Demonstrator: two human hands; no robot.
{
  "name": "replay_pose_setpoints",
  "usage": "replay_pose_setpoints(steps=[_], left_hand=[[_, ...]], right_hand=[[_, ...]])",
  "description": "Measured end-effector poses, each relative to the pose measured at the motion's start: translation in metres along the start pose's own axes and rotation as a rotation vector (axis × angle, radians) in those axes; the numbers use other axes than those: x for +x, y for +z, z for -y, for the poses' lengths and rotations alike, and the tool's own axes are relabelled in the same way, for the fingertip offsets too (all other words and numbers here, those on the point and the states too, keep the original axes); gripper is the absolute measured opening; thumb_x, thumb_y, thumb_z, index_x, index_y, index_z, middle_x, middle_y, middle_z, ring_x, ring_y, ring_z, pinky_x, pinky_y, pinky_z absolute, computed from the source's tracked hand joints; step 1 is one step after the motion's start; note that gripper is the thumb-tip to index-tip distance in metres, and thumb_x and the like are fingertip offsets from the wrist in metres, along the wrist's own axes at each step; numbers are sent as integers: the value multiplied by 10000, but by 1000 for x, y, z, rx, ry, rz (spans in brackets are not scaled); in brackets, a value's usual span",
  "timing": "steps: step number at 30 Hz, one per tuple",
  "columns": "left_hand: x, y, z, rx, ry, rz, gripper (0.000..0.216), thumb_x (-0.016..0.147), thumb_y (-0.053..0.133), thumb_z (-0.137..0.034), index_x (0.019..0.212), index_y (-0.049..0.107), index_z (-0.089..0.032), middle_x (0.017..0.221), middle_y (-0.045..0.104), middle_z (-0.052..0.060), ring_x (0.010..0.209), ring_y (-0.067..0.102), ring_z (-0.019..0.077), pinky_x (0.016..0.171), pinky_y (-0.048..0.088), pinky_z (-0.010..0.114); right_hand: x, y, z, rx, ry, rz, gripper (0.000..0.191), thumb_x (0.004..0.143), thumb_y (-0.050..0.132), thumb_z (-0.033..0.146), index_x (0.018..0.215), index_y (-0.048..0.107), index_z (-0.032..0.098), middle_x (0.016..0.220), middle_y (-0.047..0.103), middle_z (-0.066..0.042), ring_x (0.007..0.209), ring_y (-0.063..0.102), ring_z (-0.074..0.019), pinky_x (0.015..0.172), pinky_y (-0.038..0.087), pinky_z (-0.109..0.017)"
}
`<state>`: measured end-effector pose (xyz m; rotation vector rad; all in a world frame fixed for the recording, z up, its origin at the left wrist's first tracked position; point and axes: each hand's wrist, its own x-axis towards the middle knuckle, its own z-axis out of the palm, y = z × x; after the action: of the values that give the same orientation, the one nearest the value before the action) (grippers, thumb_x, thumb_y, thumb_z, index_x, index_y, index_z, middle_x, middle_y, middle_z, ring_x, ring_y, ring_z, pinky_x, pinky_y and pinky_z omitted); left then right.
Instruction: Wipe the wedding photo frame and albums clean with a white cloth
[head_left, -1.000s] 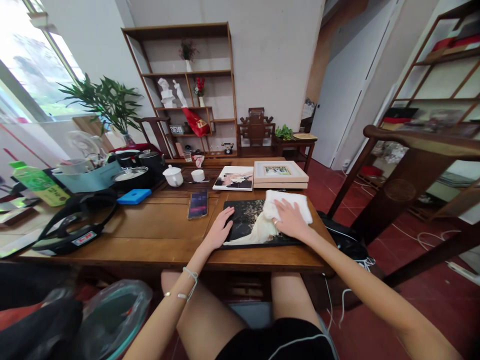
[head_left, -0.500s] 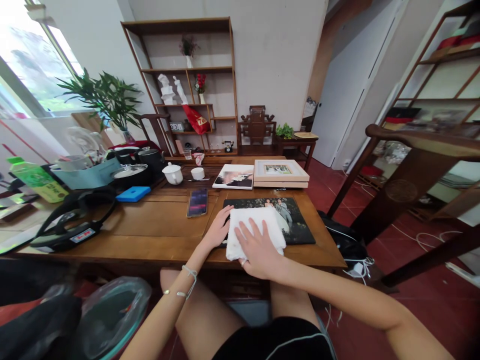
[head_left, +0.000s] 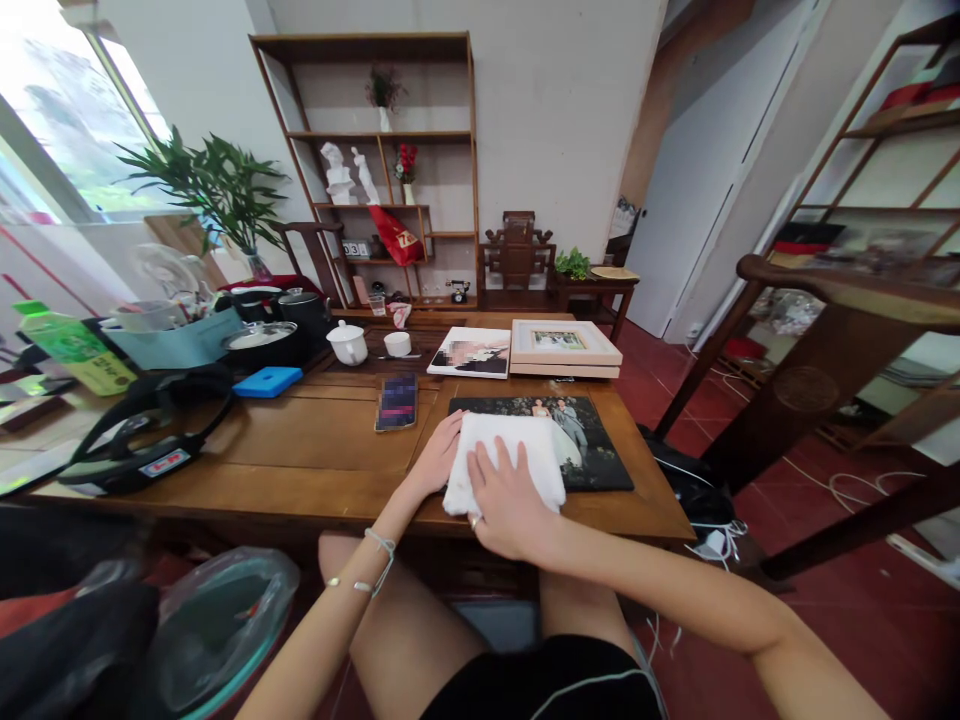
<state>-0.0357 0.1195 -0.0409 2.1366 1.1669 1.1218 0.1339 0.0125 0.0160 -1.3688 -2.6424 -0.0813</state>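
Note:
My right hand (head_left: 511,500) lies flat with spread fingers on a folded white cloth (head_left: 536,432). The cloth rests on the left part of a dark photo panel (head_left: 604,450), which shows a couple in wedding clothes. Under the cloth, the panel's lower left corner is hidden. At the panel's left edge my left hand (head_left: 437,458) is stretched out, its fingertips beside the cloth's upper left corner. The panel lies flat on the wooden table (head_left: 322,440), near its front edge.
A phone (head_left: 397,402) lies left of the panel. Behind it stand a white lidded cup (head_left: 347,344) and a small white cup (head_left: 397,345). Framed pictures (head_left: 566,350) are stacked at the back. A black headset (head_left: 150,440) and blue box (head_left: 268,382) are leftward; a lined bin (head_left: 225,620) stands below.
My right hand and the white cloth under it have shifted slightly left and toward me on the panel. My left hand has stayed at the panel's left edge.

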Motion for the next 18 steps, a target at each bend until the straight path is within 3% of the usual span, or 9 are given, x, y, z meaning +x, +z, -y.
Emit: replay_pose_setpoints(steps=[3, 5, 8, 11, 18], left_hand=[[0, 1, 0, 16, 15, 1, 413, 904, 380, -305, 1255, 546, -163, 1389, 485, 112, 1340, 379, 221, 1144, 260, 421], [0, 1, 0, 31, 13, 11, 417, 889, 387, -263, 1266, 535, -164, 1401, 471, 111, 1346, 369, 222, 1148, 248, 437], [0, 2, 0, 44, 11, 28, 440, 861, 404, -209, 1286, 519, -186, 1419, 452, 94, 1358, 350, 217, 1157, 225, 452], [0, 2, 1, 46, 15, 16, 444, 855, 403, -187, 1283, 523, -194, 1412, 460, 89, 1353, 359, 216, 1158, 222, 455], [2, 0, 4, 78, 14, 28, 449, 836, 427, -185, 1273, 531, -165, 1406, 460, 116, 1330, 386, 244, 1143, 244, 476]], right_hand=[[-14, -2, -7, 42, -67, -2, 689, 819, 473, 392, 1424, 331, 93, 1467, 344, -175, 1346, 205, -407, 1071, 144, -598], [-7, -8, -25, 65, -43, 44, 605, 837, 454, 381, 1375, 416, 108, 1391, 455, -157, 1301, 312, -359, 1065, 223, -522], [25, -22, -56, 66, 55, 91, 493, 859, 435, 361, 1244, 547, 75, 1241, 578, -177, 1206, 424, -333, 998, 326, -449], [63, -34, -75, 96, 157, 81, 437, 892, 407, 363, 1170, 598, 84, 1207, 602, -177, 1185, 452, -323, 962, 355, -406], [137, -28, -72, 167, 159, 66, 463, 898, 414, 482, 1103, 632, 128, 1153, 638, -148, 1065, 565, -309, 853, 423, -338]])
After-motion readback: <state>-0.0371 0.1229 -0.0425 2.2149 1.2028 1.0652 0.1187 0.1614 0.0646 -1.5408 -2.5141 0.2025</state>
